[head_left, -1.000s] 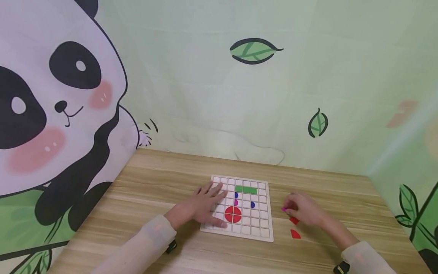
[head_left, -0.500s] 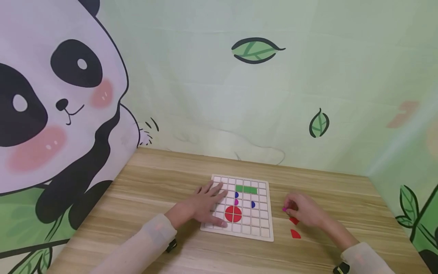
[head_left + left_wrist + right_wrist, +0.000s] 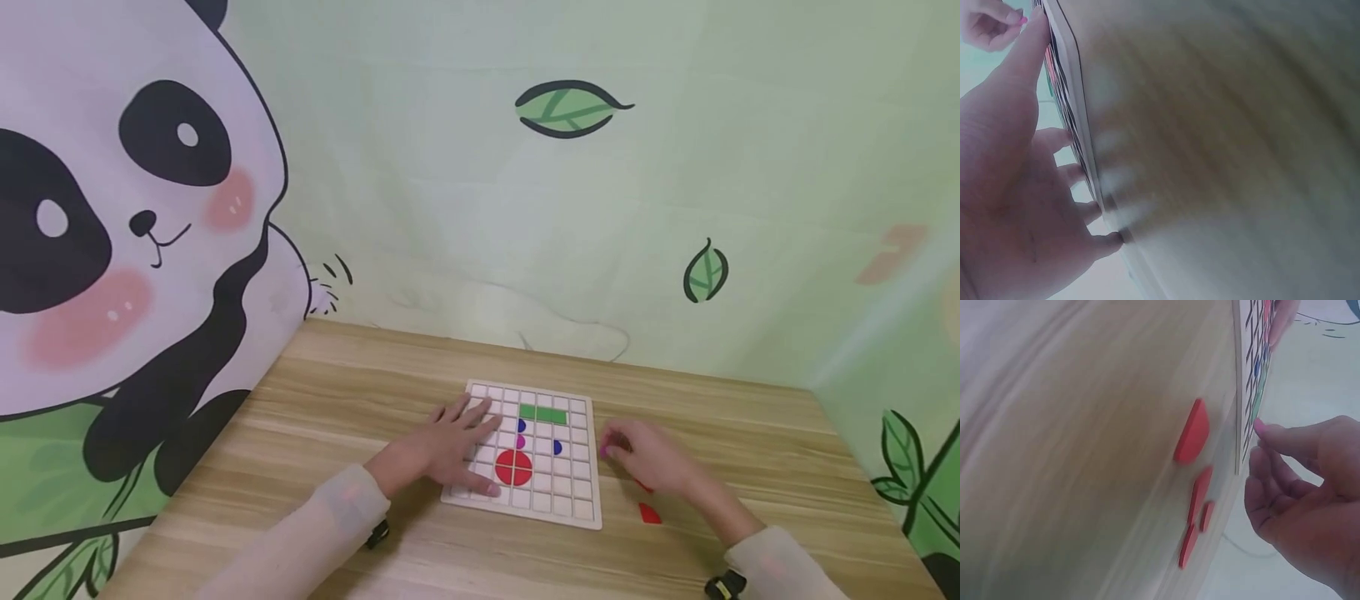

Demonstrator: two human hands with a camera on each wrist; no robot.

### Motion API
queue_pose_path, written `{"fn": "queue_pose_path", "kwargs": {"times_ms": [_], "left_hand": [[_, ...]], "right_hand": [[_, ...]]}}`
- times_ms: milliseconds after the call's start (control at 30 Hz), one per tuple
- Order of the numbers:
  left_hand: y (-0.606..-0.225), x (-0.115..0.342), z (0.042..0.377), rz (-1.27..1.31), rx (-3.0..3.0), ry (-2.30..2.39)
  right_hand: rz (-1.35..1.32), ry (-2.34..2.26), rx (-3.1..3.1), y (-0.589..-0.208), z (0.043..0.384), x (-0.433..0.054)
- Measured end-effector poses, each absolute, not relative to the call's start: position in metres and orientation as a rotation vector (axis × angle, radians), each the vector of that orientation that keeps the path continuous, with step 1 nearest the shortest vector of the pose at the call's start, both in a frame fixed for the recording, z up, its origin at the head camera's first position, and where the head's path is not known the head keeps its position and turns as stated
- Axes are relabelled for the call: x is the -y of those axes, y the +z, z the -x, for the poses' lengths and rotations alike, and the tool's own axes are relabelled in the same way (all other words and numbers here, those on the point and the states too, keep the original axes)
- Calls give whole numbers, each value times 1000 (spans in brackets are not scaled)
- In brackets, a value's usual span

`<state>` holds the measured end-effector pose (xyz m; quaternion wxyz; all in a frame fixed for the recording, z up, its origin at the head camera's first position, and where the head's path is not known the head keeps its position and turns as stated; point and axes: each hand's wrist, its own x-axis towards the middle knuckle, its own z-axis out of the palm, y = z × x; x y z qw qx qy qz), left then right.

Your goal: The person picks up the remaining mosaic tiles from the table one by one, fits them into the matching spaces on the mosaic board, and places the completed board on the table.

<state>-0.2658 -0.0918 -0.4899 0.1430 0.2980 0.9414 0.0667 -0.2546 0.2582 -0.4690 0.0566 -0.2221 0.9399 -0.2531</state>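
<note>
A white gridded board (image 3: 561, 485) lies flat on a wood-grain bench (image 3: 375, 375) and serves as the reference for all places below. Left hand (image 3: 446, 450): set on the left part of the board, fingers spread apart, grasping nothing; the thumb tip lies toward the near edge. Right hand (image 3: 648, 457): just beyond the board's right edge, thumb and fingers together, pinching a small pink piece (image 3: 1259, 427) beside that edge.

Pieces noted on the board: a green bar (image 3: 543, 414) toward the far edge; a blue half-circle (image 3: 522, 426) on the near side of the bar, with a pink half-circle (image 3: 521, 442) directly nearer; a second blue half-circle (image 3: 557, 447) toward the right edge; a red circle (image 3: 513, 468), split in four by grid lines, toward the near edge.

Right of the board, on the bench, the right wrist view shows four red pieces (image 3: 1192, 434), apart from the board. Behind the board stands a pale green wall (image 3: 450, 167), printed with leaves (image 3: 567, 110).
</note>
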Motion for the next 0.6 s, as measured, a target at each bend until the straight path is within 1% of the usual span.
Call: {"fn": "queue_pose_path", "kwargs": {"times_ms": [233, 600], "left_hand": [[-491, 91, 267, -862, -2721, 173], [-491, 91, 266, -858, -2721, 185]], "right_hand": [[606, -927, -2850, -471, 267, -238], [565, -995, -2857, -477, 286, -213]]}}
